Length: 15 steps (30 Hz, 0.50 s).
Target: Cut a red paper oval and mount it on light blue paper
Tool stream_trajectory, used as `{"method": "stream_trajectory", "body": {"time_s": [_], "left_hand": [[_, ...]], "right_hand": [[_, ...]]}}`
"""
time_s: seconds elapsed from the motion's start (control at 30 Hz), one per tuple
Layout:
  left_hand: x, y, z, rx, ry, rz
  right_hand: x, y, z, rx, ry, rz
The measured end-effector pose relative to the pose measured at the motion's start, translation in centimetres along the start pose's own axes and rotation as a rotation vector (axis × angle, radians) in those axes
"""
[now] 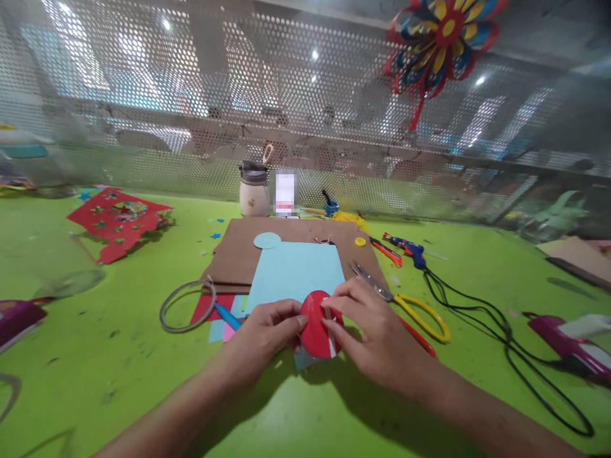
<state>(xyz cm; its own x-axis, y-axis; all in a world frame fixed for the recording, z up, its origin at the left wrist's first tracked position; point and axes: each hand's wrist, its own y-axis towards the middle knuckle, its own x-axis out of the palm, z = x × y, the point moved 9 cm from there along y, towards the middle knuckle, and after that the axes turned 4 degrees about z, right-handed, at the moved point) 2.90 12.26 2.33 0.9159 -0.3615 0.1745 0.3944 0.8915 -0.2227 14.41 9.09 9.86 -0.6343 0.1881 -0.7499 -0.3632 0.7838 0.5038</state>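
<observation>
A red paper circle (315, 327) is up in front of me, above the near edge of a light blue sheet (296, 273). My left hand (277, 324) pinches its left edge between thumb and fingers. A narrow whitish strip (330, 334), perhaps tape, runs down the circle's right part. Closing on that strip are the thumb and fingertips of my right hand (365, 321). Beneath the circle, a small pale blue piece of paper (308, 362) shows. Scissors with yellow handles (424, 318) lie just right of my right hand, blades pointing away.
Brown cardboard (233, 251) lies under the blue sheet, with a light blue disc (267, 240) on it. A grey ring (165, 308) with a blue handle is at left. Glue guns (410, 250) and a black cable (501, 324) lie right. A jar (254, 191) stands behind.
</observation>
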Motion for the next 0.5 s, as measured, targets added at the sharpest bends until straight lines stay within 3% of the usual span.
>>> {"method": "stream_trajectory", "body": {"time_s": [0.27, 0.5], "left_hand": [[0.7, -0.1, 1.9, 0.212, 0.329, 0.005], [1.2, -0.6, 2.2, 0.437, 0.619, -0.004]], "right_hand": [[1.0, -0.2, 0.7, 0.134, 0.016, 0.001], [1.1, 0.0, 1.7, 0.25, 0.043, 0.011]]}}
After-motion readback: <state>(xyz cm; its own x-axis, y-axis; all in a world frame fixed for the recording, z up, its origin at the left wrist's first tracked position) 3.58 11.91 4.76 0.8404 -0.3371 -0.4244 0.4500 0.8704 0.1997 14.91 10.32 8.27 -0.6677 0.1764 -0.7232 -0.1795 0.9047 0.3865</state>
